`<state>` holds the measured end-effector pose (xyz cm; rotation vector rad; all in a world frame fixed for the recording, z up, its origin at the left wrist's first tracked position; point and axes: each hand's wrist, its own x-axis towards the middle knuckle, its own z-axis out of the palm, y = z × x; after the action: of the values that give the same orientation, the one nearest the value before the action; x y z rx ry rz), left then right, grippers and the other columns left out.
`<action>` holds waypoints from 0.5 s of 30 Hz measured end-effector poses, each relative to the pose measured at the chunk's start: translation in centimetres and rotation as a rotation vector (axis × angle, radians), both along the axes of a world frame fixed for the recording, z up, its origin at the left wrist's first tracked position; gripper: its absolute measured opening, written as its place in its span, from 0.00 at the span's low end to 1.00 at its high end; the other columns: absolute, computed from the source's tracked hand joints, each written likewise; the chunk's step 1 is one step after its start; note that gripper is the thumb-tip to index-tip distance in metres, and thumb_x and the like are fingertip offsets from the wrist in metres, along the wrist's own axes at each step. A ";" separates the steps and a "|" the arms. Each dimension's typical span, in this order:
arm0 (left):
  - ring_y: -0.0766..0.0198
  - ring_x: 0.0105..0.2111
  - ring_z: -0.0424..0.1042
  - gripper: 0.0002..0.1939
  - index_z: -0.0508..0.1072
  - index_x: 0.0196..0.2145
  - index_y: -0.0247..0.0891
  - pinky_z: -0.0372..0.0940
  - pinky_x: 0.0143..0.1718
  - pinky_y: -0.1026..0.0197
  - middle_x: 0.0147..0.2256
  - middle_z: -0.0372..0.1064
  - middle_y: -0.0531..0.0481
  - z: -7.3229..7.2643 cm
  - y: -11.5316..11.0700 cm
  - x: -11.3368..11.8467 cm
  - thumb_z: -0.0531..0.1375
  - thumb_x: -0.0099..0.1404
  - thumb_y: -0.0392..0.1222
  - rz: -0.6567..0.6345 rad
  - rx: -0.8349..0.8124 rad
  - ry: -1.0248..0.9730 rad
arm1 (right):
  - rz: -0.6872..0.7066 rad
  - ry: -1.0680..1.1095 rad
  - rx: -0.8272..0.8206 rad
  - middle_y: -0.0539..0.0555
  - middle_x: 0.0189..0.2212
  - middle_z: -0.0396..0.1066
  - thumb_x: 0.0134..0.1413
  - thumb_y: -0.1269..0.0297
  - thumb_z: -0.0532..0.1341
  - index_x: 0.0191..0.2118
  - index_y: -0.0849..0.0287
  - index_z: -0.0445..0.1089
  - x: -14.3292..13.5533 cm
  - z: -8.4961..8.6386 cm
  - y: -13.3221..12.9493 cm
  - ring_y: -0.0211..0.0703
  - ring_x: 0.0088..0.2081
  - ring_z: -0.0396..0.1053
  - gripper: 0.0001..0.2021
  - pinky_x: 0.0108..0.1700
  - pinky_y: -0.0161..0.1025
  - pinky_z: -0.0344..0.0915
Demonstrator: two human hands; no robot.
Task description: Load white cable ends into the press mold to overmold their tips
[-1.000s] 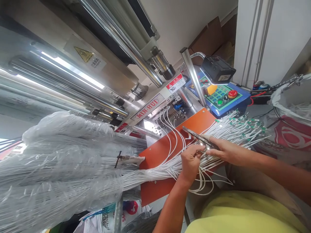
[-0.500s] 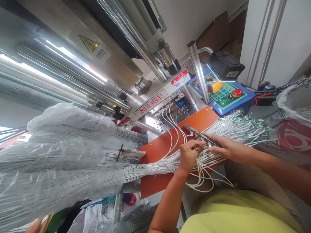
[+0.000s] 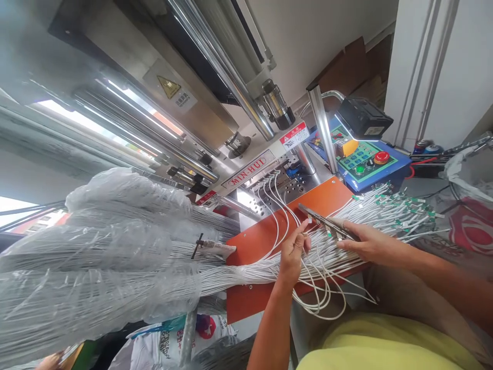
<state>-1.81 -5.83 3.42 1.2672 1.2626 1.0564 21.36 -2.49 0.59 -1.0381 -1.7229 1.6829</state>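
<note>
At the left of the broad, flat orange board, long bundles of thin grey-white cable in crinkled clear plastic wrapping extend sideways; the wrapping presumably gathers the many strands against tangling. At the board's left edge, a metal clamp with a dark T-shaped handle probably fastens the board to its support. A thick sheaf of white cables crosses the board, which apparently bears its weight. Beyond the board's far edge stands a metal press with a MIN-HUI nameplate; several white cables arch from its plate over the board, their slack perhaps sparing the seated ends from pull.

Over the right half of the board, the left hand has its index finger extended to the near side of a long, narrow metal bar bearing small white and green pieces; whether it pinches anything cannot be told. The right hand clasps the bar's right end between thumb and fingers, seemingly steadying it and leaving its row accessible. Beyond the board's right end, green-tipped cable ends fan out, and a blue control box with a red button sits beside its far corner, likely for easy reach.
</note>
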 end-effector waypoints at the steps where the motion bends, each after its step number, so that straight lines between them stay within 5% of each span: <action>1: 0.69 0.25 0.60 0.23 0.72 0.55 0.35 0.60 0.31 0.65 0.25 0.68 0.52 -0.1 0.1 0.1 0.56 0.71 0.54 0.023 -0.020 -0.046 | -0.009 -0.009 -0.004 0.52 0.44 0.77 0.58 0.45 0.60 0.62 0.55 0.66 0.0 -0.1 0.0 0.59 0.52 0.68 0.30 0.61 0.54 0.59; 8: 0.72 0.21 0.57 0.15 0.66 0.34 0.38 0.54 0.25 0.68 0.27 0.77 0.49 0.4 1.0 0.7 0.67 0.62 0.48 0.209 -0.064 -0.231 | -0.016 -0.013 -0.032 0.52 0.42 0.77 0.56 0.45 0.61 0.62 0.56 0.66 0.1 -0.3 0.1 0.57 0.47 0.71 0.32 0.55 0.52 0.66; 15: 0.64 0.31 0.73 0.06 0.79 0.29 0.37 0.65 0.35 0.63 0.31 0.77 0.48 0.2 2.1 1.3 0.70 0.56 0.41 0.062 0.130 0.249 | 0.025 0.051 -0.055 0.53 0.53 0.73 0.58 0.49 0.61 0.66 0.57 0.59 0.0 0.3 0.1 0.58 0.56 0.66 0.34 0.57 0.48 0.64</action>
<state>-0.52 -3.72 3.64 1.5029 1.4465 1.0626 21.39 -2.36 0.89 -0.9933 -1.6728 1.7659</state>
